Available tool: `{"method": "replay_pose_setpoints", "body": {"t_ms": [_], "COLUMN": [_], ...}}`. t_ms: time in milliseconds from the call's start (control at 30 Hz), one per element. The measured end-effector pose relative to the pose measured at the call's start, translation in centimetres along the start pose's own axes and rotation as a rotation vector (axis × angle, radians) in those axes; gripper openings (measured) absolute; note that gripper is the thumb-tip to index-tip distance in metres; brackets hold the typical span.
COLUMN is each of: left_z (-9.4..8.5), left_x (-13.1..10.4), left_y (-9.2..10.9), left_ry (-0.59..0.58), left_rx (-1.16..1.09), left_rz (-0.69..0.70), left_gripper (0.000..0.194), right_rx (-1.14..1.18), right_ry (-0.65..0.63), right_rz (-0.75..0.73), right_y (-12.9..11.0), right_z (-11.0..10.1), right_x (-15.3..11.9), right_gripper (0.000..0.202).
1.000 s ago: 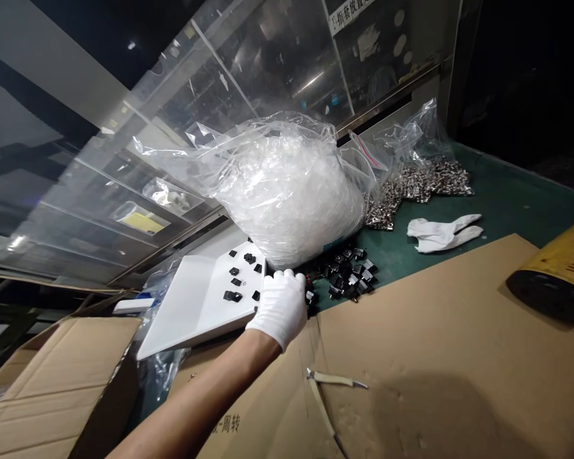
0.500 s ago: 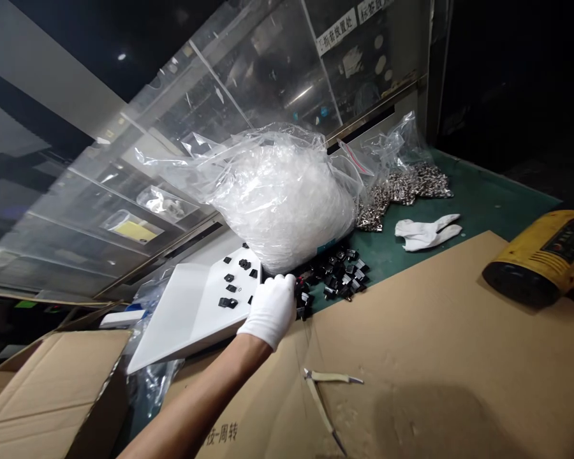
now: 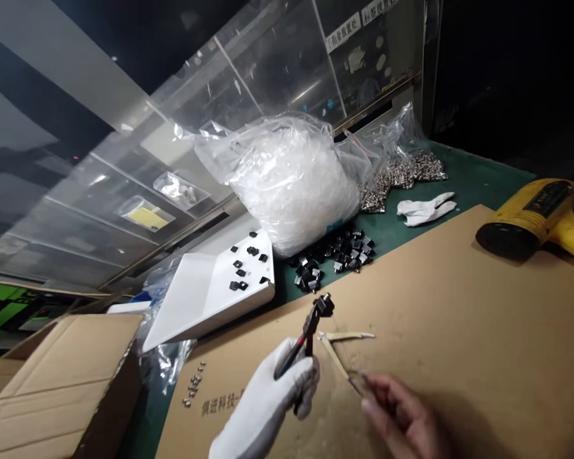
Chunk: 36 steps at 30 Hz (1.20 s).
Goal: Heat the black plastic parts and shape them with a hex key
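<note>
My left hand (image 3: 282,389), in a white glove, is closed around pliers (image 3: 300,349) with black and red handles. A small black block-shaped part (image 3: 324,306) with a metal tip is at the jaws of these pliers, raised above the cardboard. My bare right hand (image 3: 402,411) is at the lower right, thumb and forefinger drawn together around something thin that I cannot make out. Its fingertips are beside one handle end of the beige-handled nippers (image 3: 332,354), which lie spread on the cardboard. Behind the pliers lies a pile of black parts (image 3: 354,250).
A white scoop tray (image 3: 196,299) with several black parts stands left, beside a cardboard box (image 3: 62,376). A big plastic bag (image 3: 301,185), bagged metal pieces (image 3: 406,171), a white glove (image 3: 425,209) and a yellow heat gun (image 3: 526,220) surround the cardboard sheet (image 3: 459,319). Small metal pieces (image 3: 194,386) lie left.
My left hand has come back from the black pile toward me and now shows the pliers with the black part. My right hand has entered at the lower right. The view has shifted slightly.
</note>
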State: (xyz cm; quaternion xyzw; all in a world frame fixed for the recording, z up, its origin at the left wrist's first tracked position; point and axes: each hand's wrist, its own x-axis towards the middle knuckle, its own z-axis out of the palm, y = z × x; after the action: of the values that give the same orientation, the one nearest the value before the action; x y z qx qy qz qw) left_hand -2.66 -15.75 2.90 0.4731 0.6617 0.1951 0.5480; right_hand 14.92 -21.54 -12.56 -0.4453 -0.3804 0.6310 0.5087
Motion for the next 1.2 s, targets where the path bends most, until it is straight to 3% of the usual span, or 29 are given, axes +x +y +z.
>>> {"method": "replay_pose_setpoints", "body": {"t_ms": [67, 167, 333, 433, 567, 733, 833, 1033, 1200], "left_z": [1.2, 2.3, 2.1, 2.3, 3.5, 5.2, 5.7, 6.9, 7.4], "left_x": [-2.3, -5.1, -8.0, -9.7, -12.5, -15.7, -17.3, -20.0, -19.8], "left_y": [-2.3, -5.3, -9.6, -11.9, -14.1, -15.7, -16.1, -15.3, -14.4], "left_ry": [-0.029, -0.084, -0.166, -0.218, -0.151, -0.137, -0.109, -0.064, -0.129], "left_rx": [-0.097, -0.316, -0.589, -0.66, -0.666, -0.651, -0.579, -0.433, -0.534], "left_rz": [-0.033, -0.106, -0.157, -0.096, 0.056, 0.152, 0.23, 0.285, 0.23], "left_gripper": [0.033, 0.036, 0.045, 0.05, 0.044, 0.054, 0.059, 0.044, 0.043], "right_rx": [0.161, 0.247, 0.205, 0.167, 0.183, 0.117, 0.079, 0.054, -0.001], "right_ry": [-0.004, -0.122, -0.312, -0.351, -0.348, -0.247, -0.261, -0.352, -0.527], "right_rz": [0.048, 0.071, 0.055, 0.027, 0.066, 0.018, -0.049, -0.13, -0.114], "right_y": [-1.1, -3.1, -4.6, -4.5, -4.4, -4.2, -4.0, -4.7, -6.7], "right_z": [-0.6, -0.8, 1.1, 2.7, 4.2, 4.8, 4.5, 3.4, 2.2], "right_x": [0.3, 0.5, -0.8, -2.3, -4.7, -8.0, -9.8, -12.0, -11.3], "right_gripper": [0.035, 0.044, 0.044, 0.038, 0.032, 0.037, 0.038, 0.038, 0.044]}}
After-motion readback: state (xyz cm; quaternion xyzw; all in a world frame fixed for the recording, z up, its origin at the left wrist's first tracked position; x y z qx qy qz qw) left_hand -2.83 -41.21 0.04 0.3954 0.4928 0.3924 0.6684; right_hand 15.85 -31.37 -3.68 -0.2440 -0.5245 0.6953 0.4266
